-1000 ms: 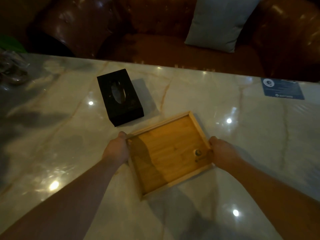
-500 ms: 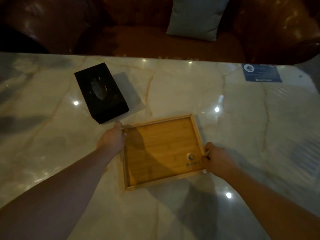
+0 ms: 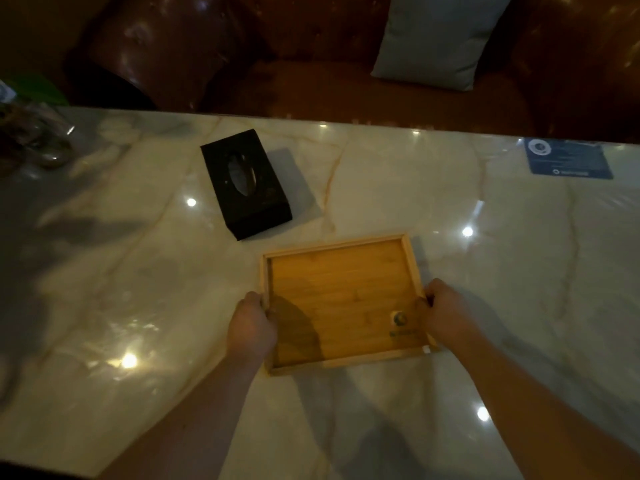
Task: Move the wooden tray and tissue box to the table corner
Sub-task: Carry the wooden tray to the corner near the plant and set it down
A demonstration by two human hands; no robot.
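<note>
A shallow wooden tray (image 3: 341, 247) with a small round logo near its right side lies on the marble table, just in front of me. My left hand (image 3: 251, 327) grips its left rim and my right hand (image 3: 445, 315) grips its right rim. A black tissue box (image 3: 244, 183) with an oval slot on top sits on the table beyond the tray, up and to the left, apart from it and from both hands.
The marble table (image 3: 519, 271) reaches a far edge along a brown leather sofa (image 3: 311, 81) with a grey cushion (image 3: 436, 36). A blue card (image 3: 568, 162) lies at the far right. Clear wrapped items (image 3: 31, 140) sit at the far left.
The tray has turned from slanted to nearly square with me. My left hand slid from its far left corner down to the middle of the left rim; the right hand stays on the right rim.
</note>
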